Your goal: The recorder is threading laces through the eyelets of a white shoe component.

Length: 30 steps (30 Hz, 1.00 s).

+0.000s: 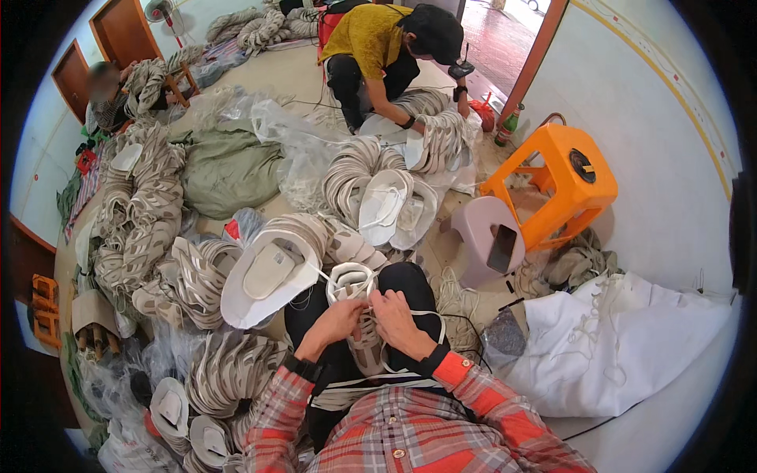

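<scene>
A beige and white shoe upper [366, 355] lies between my knees, its padded collar pointing away from me. My left hand [337, 325] is closed at its left side, fingertips pinched near the lacing holes. My right hand [400, 322] is bent over the right side, with thumb and fingers pressed together at the same holes. A whitish shoelace [432, 314] trails out to the right from beside my right hand. What exactly sits between the fingertips is partly hidden. Just left of my hands leans a stack of shoe uppers [272, 272], with a white lining facing up.
More bundled uppers [225, 374] crowd the left and front. A mauve stool [473, 229] with a phone [501, 248] and an orange stool [572, 154] stand right. White sacking [607, 339] spreads at lower right. A co-worker in a yellow shirt [355, 39] bends over bundles ahead.
</scene>
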Motion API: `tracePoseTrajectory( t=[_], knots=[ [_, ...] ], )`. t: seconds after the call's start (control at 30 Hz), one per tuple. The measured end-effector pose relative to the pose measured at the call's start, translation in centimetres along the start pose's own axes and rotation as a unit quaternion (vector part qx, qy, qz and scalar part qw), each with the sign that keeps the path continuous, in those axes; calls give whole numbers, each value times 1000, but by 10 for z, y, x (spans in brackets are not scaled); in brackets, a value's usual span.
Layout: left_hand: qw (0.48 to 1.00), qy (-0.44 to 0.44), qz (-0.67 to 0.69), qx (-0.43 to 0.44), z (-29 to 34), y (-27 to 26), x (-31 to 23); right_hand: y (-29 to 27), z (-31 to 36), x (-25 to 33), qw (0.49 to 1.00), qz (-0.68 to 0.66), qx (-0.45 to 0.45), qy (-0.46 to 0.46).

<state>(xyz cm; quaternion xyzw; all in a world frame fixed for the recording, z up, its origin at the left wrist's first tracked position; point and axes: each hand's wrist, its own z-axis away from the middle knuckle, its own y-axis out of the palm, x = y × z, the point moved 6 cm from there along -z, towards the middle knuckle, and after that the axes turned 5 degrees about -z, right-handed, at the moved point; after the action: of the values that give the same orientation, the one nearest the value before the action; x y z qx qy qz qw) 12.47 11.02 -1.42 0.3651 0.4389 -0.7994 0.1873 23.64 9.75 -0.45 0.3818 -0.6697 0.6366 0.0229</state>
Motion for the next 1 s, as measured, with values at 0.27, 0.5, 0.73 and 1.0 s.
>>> tracePoseTrajectory(
  t=[0.27,0.5,0.73,1.0],
  knots=[
    [993,-102,5,53,-12,3,9,-24,11,10,998,28,-48,-36],
    [938,32,-312,-146,7,0,3,-6,18,24,984,149,78,-58],
    [604,-21,796,-3,94,-42,41,-61,13,28,966,-66,234,-84],
    [440,157,862,-197,187,-119,79,-70,-2,23,938,-99,285,-171]
  ],
)
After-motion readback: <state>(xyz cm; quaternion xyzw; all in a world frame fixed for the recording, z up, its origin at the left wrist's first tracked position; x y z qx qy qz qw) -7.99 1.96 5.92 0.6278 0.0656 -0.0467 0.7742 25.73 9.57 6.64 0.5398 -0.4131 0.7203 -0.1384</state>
